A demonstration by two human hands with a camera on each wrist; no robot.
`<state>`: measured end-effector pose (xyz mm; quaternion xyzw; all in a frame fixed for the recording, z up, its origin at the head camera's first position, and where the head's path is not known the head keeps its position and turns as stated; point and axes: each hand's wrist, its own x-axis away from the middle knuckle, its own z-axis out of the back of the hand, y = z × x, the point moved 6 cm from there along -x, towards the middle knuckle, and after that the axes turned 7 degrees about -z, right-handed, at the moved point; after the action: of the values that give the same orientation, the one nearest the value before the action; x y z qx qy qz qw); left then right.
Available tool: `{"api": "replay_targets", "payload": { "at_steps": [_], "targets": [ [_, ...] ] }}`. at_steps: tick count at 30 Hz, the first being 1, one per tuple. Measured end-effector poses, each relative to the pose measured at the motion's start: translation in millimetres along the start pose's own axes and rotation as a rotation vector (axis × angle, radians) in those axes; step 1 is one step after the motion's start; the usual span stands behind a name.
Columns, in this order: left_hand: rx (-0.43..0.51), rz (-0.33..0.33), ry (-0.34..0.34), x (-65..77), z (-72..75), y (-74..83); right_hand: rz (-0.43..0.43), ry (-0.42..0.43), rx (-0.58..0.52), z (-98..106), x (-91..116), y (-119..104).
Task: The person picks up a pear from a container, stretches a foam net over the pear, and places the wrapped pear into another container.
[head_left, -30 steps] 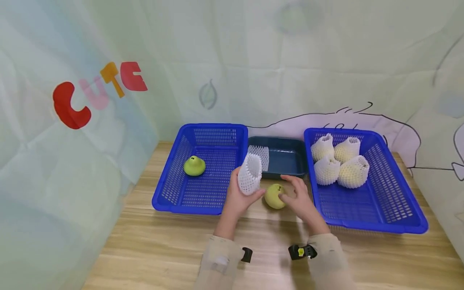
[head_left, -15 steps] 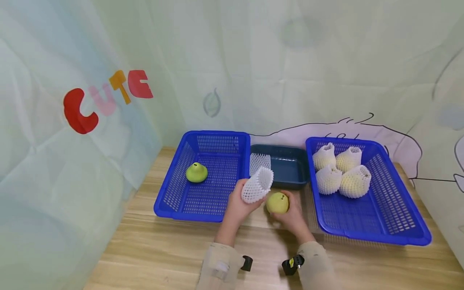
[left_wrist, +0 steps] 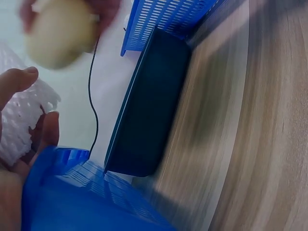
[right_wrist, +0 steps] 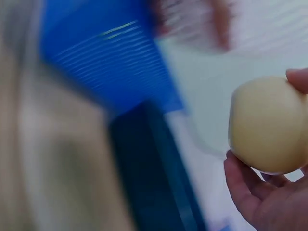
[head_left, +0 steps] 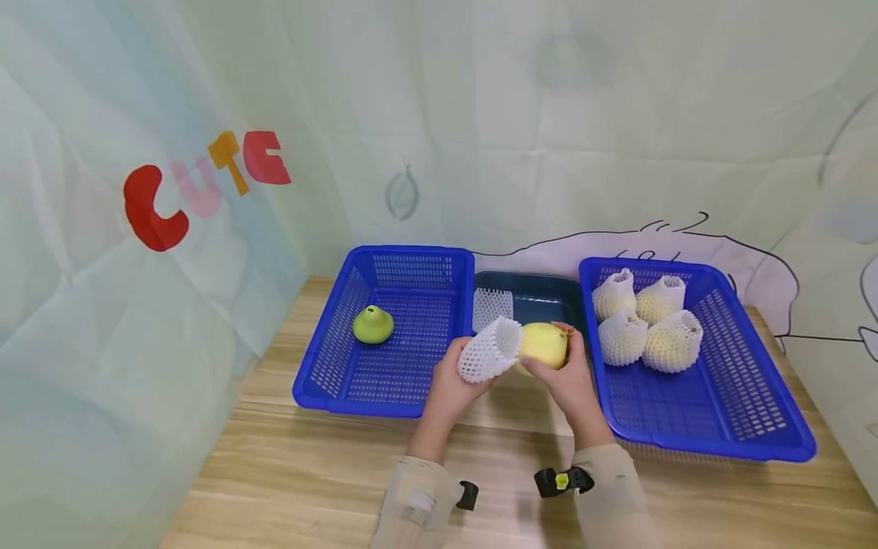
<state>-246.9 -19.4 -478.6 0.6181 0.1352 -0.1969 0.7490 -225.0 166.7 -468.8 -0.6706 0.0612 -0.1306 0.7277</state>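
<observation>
My left hand (head_left: 447, 385) grips a white foam net sleeve (head_left: 488, 352), whose open mouth tilts up and to the right. In my right hand (head_left: 576, 381) is a pale yellow pear (head_left: 542, 345), held above the table with its stem end turned right. The pear's rounded base faces the sleeve's mouth, very close to it in the head view. From the left wrist, the pear (left_wrist: 60, 36) looks blurred and apart from the sleeve (left_wrist: 19, 120). The right wrist view shows my thumb and fingers (right_wrist: 240, 187) around the pear (right_wrist: 269, 125).
A blue basket (head_left: 357, 406) on the left contains a green pear (head_left: 373, 326). Behind my hands, a dark green tray (head_left: 549, 286) holds flat foam nets (head_left: 491, 306). The blue basket (head_left: 713, 447) at right has several pears in foam nets (head_left: 672, 343).
My right hand took hold of the yellow pear, lifted it off the table and turned its stem to the right. The left hand tipped the sleeve rightward, toward the pear.
</observation>
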Motion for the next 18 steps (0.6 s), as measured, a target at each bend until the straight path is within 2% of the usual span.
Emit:
{"api": "replay_targets", "payload": {
  "at_steps": [5, 10, 13, 15, 18],
  "targets": [
    [-0.039, -0.010, -0.007, 0.6, 0.2, 0.8, 0.062, 0.054, -0.193, 10, 12, -44],
    [-0.077, -0.010, -0.015, 0.2, 0.7, 3.3, 0.109, 0.022, -0.468, 11, 25, -65],
    [-0.086, -0.007, -0.028, 0.1, 0.6, 4.2, 0.185, -0.068, -0.664, 6, 29, -70],
    [-0.089, -0.001, -0.039, 0.0, 0.2, 3.9, 0.225, -0.170, -0.774, 0, 30, -71],
    [-0.087, 0.010, -0.057, 0.2, -1.2, 3.1, 0.240, -0.321, -0.869, -9, 30, -69]
  ]
}}
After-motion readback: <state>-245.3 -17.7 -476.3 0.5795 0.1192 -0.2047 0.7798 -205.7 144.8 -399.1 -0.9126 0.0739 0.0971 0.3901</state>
